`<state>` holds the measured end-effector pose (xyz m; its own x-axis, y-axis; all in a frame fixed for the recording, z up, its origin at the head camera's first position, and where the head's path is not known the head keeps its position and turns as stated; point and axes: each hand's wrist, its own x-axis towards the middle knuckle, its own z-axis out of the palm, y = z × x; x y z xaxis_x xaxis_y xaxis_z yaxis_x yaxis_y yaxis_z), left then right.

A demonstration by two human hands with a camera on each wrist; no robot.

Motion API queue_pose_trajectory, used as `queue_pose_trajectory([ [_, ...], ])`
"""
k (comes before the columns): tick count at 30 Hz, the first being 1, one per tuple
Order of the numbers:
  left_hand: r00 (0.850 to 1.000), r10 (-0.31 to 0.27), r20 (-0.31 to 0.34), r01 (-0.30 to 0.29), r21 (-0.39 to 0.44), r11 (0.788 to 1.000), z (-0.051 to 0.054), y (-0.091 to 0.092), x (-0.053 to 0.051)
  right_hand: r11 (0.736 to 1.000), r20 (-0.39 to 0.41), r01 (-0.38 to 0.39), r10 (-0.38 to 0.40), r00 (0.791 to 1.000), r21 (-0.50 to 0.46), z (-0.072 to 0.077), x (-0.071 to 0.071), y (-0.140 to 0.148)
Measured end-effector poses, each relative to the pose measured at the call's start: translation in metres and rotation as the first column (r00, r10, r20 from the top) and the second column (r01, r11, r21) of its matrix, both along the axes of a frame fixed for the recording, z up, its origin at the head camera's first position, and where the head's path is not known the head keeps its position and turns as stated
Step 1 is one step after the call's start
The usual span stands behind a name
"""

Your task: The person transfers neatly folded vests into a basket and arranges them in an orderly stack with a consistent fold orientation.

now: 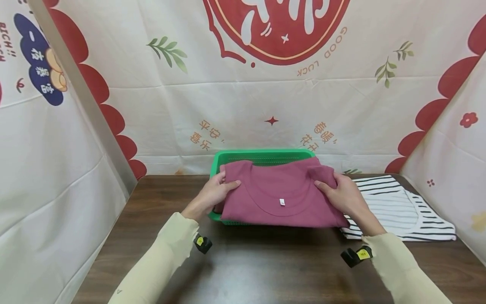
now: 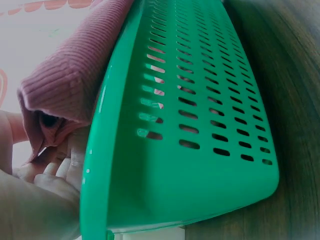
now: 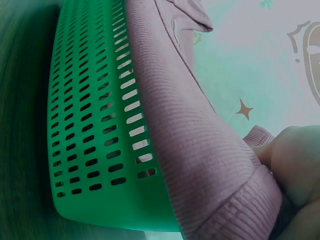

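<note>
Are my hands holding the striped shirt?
No, the left hand and right hand grip the dark pink shirt, while the striped shirt lies on the table.

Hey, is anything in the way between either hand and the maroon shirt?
Nothing visible: the left hand and right hand both grip the maroon shirt. The striped shirt lies off to the right.

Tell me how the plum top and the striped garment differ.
Color: the plum top is plain, while the striped garment is white with dark stripes.
Support: the left hand and right hand grip the plum top at the green basket; the striped garment lies on the table, held by neither hand.
Shared: both look folded, with a curved neckline showing.
</note>
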<state>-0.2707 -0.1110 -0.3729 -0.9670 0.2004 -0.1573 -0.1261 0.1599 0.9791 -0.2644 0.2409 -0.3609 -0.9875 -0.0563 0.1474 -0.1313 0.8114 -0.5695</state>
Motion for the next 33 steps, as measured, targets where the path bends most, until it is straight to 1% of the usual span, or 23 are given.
queue_pose_trajectory([
  [6, 1.000, -0.006, 0.003, 0.006, -0.025, 1.000, -0.001, -0.002, -0.003, 1.000, -0.002, -0.005, 0.005, 1.000, 0.006, 0.000, -0.004, -0.001],
  [15, 1.000, -0.007, 0.004, 0.007, -0.039, 0.999, -0.002, -0.005, -0.010, 1.000, -0.037, -0.003, 0.004, 0.999, 0.022, 0.000, -0.010, -0.003],
  [18, 1.000, -0.011, -0.003, 0.011, -0.043, 0.999, -0.003, -0.006, -0.012, 1.000, -0.033, -0.002, 0.003, 0.999, 0.016, 0.000, -0.012, -0.004],
  [23, 1.000, 0.001, -0.015, -0.002, -0.063, 0.998, -0.002, -0.008, -0.016, 1.000, -0.016, -0.001, 0.001, 1.000, -0.008, 0.000, -0.016, -0.008],
  [33, 1.000, 0.007, -0.021, -0.008, -0.079, 0.997, -0.001, -0.009, -0.021, 0.999, -0.025, 0.000, -0.001, 1.000, -0.045, 0.000, -0.024, -0.013],
])
